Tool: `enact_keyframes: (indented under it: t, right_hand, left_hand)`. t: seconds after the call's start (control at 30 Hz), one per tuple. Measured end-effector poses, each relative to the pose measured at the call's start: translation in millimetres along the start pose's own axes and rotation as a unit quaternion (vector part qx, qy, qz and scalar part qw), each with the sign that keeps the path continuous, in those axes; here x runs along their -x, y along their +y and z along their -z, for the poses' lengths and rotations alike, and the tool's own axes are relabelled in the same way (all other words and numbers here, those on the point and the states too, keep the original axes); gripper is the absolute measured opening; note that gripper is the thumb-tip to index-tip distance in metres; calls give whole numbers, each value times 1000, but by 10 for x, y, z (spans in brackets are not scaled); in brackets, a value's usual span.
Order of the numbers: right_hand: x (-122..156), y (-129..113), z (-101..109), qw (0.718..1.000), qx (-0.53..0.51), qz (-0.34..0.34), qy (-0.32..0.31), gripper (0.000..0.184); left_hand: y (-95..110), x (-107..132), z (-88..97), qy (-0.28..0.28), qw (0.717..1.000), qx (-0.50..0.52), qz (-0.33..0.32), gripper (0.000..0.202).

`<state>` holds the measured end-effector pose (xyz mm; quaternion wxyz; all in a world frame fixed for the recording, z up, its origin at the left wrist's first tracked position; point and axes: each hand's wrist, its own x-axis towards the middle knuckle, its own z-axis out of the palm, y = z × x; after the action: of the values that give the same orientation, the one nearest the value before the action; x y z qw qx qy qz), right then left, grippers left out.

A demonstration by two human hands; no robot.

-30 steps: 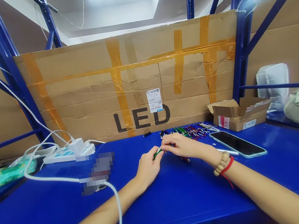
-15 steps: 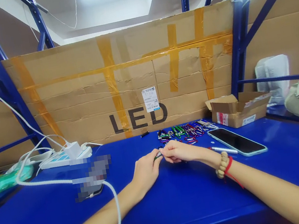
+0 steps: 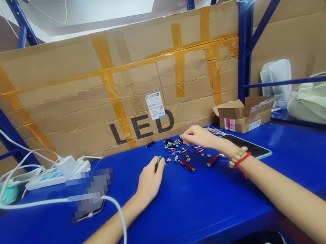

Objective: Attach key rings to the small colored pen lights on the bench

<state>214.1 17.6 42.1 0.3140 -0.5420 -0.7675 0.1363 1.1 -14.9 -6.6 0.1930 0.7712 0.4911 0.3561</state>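
Observation:
My left hand point(image 3: 150, 182) is closed around a small green tube point(image 3: 158, 163), whose upper end shows between thumb and forefinger. To its right, my right hand point(image 3: 199, 137) reaches over a pile of small metal tubes and clips point(image 3: 171, 144). Its fingers are pinched together at the tips, and what is between them, if anything, cannot be made out. In front of the pile lie a red tube point(image 3: 186, 165) and a second red tube point(image 3: 213, 160). Several small silver discs point(image 3: 188, 158) are scattered around them. Part of the pile is hidden behind my right hand.
A phone point(image 3: 252, 146) lies partly behind my right wrist, near an open cardboard box point(image 3: 242, 115). At left are a power strip point(image 3: 43, 179), a dark blurred-out object point(image 3: 92, 195) and a white cable point(image 3: 120, 215). A large LED carton point(image 3: 135, 85) backs the blue table point(image 3: 178, 218).
My hands have come apart. The right one has moved away from the left to the pile, while the left keeps the green tube. The view has shifted, revealing the red tubes and discs.

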Motion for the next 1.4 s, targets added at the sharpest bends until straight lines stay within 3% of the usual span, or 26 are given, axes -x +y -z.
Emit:
enact_keyframes:
  t: [0.1,0.2,0.4,0.7,1.03,1.23,1.4]
  right_hand:
    - [31,61,68,985,140,-67,-76,29]
    - [70,46,53,963,194,-105,-152,25]
    - [34,85,-25,972,224,-56,-40,37]
    - [1,188,-132,980,164,-51,-101,12]
    - [-30,269,-152,984,99,-70,-129,13]
    - [-34,280,-146,981,103,-97,-133,33]
    - [-36,302,-137,974,97,-91,-184,32]
  left_hand:
    - [-10,-7,0,-8,999,35,2,35]
    - [-5,-1,0,-9,999,53,2,35]
    - [26,20,9,-14,998,66,5,36]
    - [51,27,19,-20,998,52,1,34]
    - [39,26,17,-27,998,60,1,34]
    - [33,30,19,-30,997,66,-5,35]
    - [38,27,18,-33,998,62,-2,37]
